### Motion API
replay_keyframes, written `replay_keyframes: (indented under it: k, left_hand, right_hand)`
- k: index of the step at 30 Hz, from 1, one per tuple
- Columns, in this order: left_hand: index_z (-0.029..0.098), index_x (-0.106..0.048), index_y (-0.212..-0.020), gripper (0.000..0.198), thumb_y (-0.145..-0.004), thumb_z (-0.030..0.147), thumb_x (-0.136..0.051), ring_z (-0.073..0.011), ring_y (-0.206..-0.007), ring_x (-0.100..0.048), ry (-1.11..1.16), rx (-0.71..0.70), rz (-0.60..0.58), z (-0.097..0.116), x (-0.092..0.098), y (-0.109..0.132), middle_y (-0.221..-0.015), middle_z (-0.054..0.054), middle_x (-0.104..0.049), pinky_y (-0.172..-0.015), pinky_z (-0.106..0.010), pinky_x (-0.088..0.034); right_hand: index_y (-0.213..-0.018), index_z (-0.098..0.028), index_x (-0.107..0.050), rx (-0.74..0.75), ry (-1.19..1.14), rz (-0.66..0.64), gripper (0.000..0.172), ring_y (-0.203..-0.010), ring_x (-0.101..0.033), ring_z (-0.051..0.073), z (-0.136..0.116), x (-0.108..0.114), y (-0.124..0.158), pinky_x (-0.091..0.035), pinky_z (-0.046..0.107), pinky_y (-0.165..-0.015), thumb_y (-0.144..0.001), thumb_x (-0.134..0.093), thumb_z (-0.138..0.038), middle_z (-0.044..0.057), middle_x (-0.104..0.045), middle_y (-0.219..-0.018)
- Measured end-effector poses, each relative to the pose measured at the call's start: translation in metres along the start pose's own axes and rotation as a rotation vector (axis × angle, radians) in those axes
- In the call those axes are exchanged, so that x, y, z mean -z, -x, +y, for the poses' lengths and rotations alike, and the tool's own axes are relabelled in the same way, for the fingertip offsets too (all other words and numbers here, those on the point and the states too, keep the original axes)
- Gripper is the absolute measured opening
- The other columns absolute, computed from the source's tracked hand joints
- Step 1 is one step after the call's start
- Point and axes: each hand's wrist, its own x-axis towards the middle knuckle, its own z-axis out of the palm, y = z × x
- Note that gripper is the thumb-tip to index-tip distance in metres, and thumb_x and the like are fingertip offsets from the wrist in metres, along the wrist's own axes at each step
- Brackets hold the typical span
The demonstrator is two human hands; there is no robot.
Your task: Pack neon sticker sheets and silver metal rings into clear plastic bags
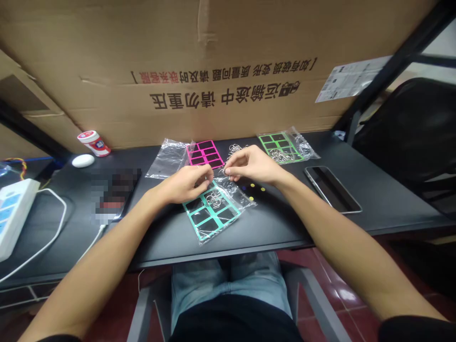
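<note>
On a black desk (281,228), a bagged teal card (211,213) was laid. The right hand (252,164) was pinched on a thin metal piece (223,172); the left hand (188,184) was curled over the card's far edge (its grip could not be told). Yellow discs (262,189) were scattered nearby.

We look across a dark desk (388,199) to a brown cardboard panel (107,42) rising along its far edge, the printed characters (224,97) upside down, a white label (352,78) toward the right. Beyond the desk's right edge, we see a dark chair (413,128); below the near edge, gray armrests (320,304) above red floor tiles (331,280) catching white glare (347,294).
</note>
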Motion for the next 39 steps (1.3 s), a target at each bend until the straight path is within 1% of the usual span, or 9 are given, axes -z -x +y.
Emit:
replay_keyframes:
  k: [6, 10, 14, 16, 18, 20, 27, 32, 39]
  left_hand:
    - [0.022, -0.063, -0.112, 0.011, -0.104, 0.025, -0.057, -0.0193, -0.084, -0.070, 0.003, 0.004, 0.008, -0.001, 0.000, 0.000, -0.098, -0.004, -0.075, -0.078, -0.033, -0.052]
    - [0.022, -0.062, -0.111, 0.010, -0.104, 0.027, -0.057, -0.0195, -0.084, -0.070, -0.006, 0.008, 0.013, -0.001, 0.000, 0.001, -0.097, -0.004, -0.076, -0.077, -0.033, -0.052]
    - [0.022, -0.062, -0.109, 0.009, -0.104, 0.027, -0.057, -0.0191, -0.082, -0.069, -0.010, 0.016, 0.020, 0.000, 0.000, 0.000, -0.095, -0.003, -0.075, -0.077, -0.033, -0.051]
    - [0.022, -0.062, -0.109, 0.008, -0.104, 0.026, -0.057, -0.0189, -0.082, -0.069, -0.004, 0.012, 0.026, 0.001, 0.001, 0.000, -0.096, -0.003, -0.074, -0.077, -0.033, -0.051]
    - [0.022, -0.061, -0.109, 0.007, -0.103, 0.025, -0.057, -0.0189, -0.084, -0.069, 0.005, 0.003, 0.025, 0.002, 0.001, 0.000, -0.098, -0.003, -0.074, -0.078, -0.033, -0.052]
    - [0.022, -0.061, -0.109, 0.008, -0.103, 0.024, -0.057, -0.0192, -0.086, -0.069, 0.011, -0.001, 0.017, 0.001, 0.001, 0.000, -0.100, -0.004, -0.074, -0.080, -0.034, -0.053]
    - [0.022, -0.061, -0.111, 0.009, -0.104, 0.024, -0.056, -0.0198, -0.086, -0.069, 0.012, 0.006, 0.008, -0.001, 0.000, 0.001, -0.101, -0.004, -0.074, -0.081, -0.035, -0.054]
    - [0.023, -0.061, -0.111, 0.009, -0.104, 0.025, -0.056, -0.0195, -0.085, -0.069, 0.008, 0.010, 0.000, 0.000, -0.001, 0.001, -0.099, -0.004, -0.074, -0.080, -0.034, -0.053]
    - [0.023, -0.061, -0.112, 0.009, -0.104, 0.024, -0.057, -0.0191, -0.085, -0.069, 0.011, 0.007, -0.002, 0.000, -0.001, 0.001, -0.100, -0.003, -0.074, -0.080, -0.034, -0.053]
  right_hand:
    - [-0.092, -0.021, -0.084, -0.017, 0.048, -0.045, 0.016, -0.070, -0.077, 0.020, 0.008, 0.002, -0.003, -0.068, 0.036, -0.067, -0.080, -0.092, -0.029, 0.005, -0.082, -0.080]
    - [-0.096, -0.021, -0.083, -0.002, 0.116, -0.158, 0.013, -0.068, -0.075, 0.018, 0.005, -0.004, 0.001, -0.062, 0.031, -0.061, -0.087, -0.085, -0.029, 0.003, -0.082, -0.081]
    - [-0.107, -0.021, -0.084, 0.130, 0.190, -0.294, 0.018, -0.089, -0.081, 0.021, -0.001, -0.006, 0.004, -0.065, 0.034, -0.079, -0.091, -0.081, -0.028, 0.004, -0.087, -0.100]
    - [-0.107, -0.021, -0.084, 0.195, 0.281, -0.154, 0.016, -0.093, -0.081, 0.023, 0.004, 0.000, 0.001, -0.064, 0.037, -0.087, -0.094, -0.076, -0.024, 0.005, -0.087, -0.103]
    - [-0.107, -0.020, -0.083, 0.224, 0.487, 0.077, 0.019, -0.098, -0.080, 0.025, 0.013, 0.008, -0.003, -0.062, 0.041, -0.093, -0.096, -0.069, -0.016, 0.008, -0.086, -0.107]
    - [-0.113, -0.018, -0.083, 0.225, 0.728, 0.205, 0.026, -0.106, -0.078, 0.029, 0.026, 0.016, -0.008, -0.059, 0.046, -0.100, -0.096, -0.065, -0.011, 0.012, -0.084, -0.117]
    - [-0.138, -0.019, -0.076, 0.186, 0.944, 0.130, 0.034, -0.121, -0.071, 0.033, 0.048, 0.010, -0.014, -0.057, 0.047, -0.106, -0.108, -0.067, -0.032, 0.017, -0.073, -0.138]
    - [-0.118, -0.018, -0.077, 0.212, 0.998, 0.106, 0.023, -0.116, -0.070, 0.032, 0.046, 0.004, -0.016, -0.055, 0.045, -0.102, -0.112, -0.060, -0.031, 0.017, -0.073, -0.123]
    - [-0.097, -0.021, -0.068, 0.196, 0.886, 0.126, 0.004, -0.094, -0.068, 0.025, 0.045, 0.011, -0.018, -0.050, 0.037, -0.085, -0.099, -0.066, -0.018, 0.008, -0.075, -0.101]
